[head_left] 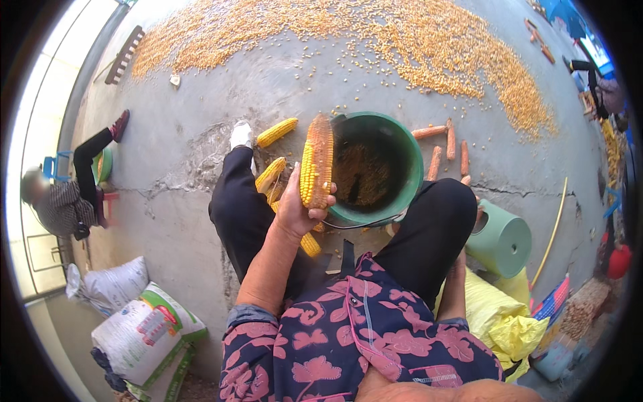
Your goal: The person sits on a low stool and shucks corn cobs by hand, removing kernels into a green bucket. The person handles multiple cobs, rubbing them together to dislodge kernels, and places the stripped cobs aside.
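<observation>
My left hand (pixel 295 213) grips the lower end of a corn cob (pixel 316 166), upright over the near-left rim of a green bucket (pixel 414 166). Yellow kernels cover the cob's left side, while a strip on its right is bare. Brownish material lies in the bucket's dark bottom, too dim to identify. My right forearm (pixel 456 284) runs behind my right knee, which hides most of that hand; what it touches is unclear. Between my left foot and the bucket lie several yellow corn ears (pixel 277 131). Several stripped cobs (pixel 450 140) rest right of the bucket.
Loose corn kernels (pixel 427 55) spread across the concrete floor ahead. A green plastic stool (pixel 502 241) lies tipped by my right knee, near yellow sacking (pixel 487 306). Filled sacks (pixel 145 336) stand at lower left. Another person (pixel 63 206) sits at far left; a wooden rake head (pixel 124 54) lies beyond.
</observation>
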A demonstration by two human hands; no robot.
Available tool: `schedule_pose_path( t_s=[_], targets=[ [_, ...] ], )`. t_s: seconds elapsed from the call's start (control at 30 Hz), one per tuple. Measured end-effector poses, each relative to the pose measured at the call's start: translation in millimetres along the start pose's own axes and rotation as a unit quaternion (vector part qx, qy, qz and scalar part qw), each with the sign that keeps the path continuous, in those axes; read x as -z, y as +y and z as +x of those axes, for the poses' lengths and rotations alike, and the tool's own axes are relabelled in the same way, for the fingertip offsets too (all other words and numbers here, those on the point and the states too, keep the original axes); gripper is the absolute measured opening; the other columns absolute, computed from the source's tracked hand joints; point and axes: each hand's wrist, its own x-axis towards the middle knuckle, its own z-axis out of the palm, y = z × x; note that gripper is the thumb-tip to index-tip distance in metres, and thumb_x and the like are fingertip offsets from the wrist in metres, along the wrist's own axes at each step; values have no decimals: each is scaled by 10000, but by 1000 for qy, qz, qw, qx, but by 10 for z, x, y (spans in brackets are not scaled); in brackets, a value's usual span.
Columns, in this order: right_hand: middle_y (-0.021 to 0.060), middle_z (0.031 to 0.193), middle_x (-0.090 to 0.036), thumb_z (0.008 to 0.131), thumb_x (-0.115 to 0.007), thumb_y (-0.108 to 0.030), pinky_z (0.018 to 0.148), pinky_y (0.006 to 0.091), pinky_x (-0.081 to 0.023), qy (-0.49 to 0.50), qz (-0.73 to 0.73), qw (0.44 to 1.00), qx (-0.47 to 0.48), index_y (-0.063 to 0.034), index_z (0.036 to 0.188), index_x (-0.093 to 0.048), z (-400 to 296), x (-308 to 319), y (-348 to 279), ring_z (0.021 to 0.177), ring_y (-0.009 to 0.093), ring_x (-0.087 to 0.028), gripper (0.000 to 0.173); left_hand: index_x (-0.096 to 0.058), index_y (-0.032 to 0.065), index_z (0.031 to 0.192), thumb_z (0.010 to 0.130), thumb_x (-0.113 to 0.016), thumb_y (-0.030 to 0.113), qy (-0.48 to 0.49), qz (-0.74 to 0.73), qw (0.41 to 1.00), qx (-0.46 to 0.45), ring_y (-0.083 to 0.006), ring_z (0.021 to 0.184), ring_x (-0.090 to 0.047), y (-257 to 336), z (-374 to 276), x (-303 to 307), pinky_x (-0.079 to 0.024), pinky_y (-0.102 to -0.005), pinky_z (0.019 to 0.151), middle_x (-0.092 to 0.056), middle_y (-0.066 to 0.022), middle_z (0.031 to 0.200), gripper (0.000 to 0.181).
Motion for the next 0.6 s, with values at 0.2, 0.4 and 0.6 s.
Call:
schedule_pose_path(
  t_s=[0.2, 0.4, 0.6],
  targets=[
    [-85, 538, -297, 966, -571, -243, 479, 242, -305, -44, 36, 990, 130, -56, 947, -605, -555, -907, -1971, 464, 59, -298, 191, -500, 80, 1267, 1004, -311, 582, -4, 203, 974, -103, -186, 674, -653, 160, 38, -412, -407, -190, 374, -650, -145, 895, 598],
    [39, 878, -625, 927, -619, -299, 640, 259, -466, -301, -146, 937, 100, 17, 1098, -618, -992, -2937, -2117, 725, 112, -563, 359, -491, 58, 1267, 988, -322, 611, 8, 163, 979, -126, -190, 658, -652, 116, 187, -597, -420, -220, 396, -646, -151, 903, 642],
    [70, 978, -635, 981, -565, -273, 754, 302, -524, -466, -96, 876, -80, 41, 1138, -580, -1102, -3610, -1615, 865, 149, -632, 351, -534, 50, 1193, 995, -392, 565, 62, 201, 959, -192, -171, 659, -639, -49, 108, -392, -445, -238, 428, -640, -91, 891, 569]
  ],
)
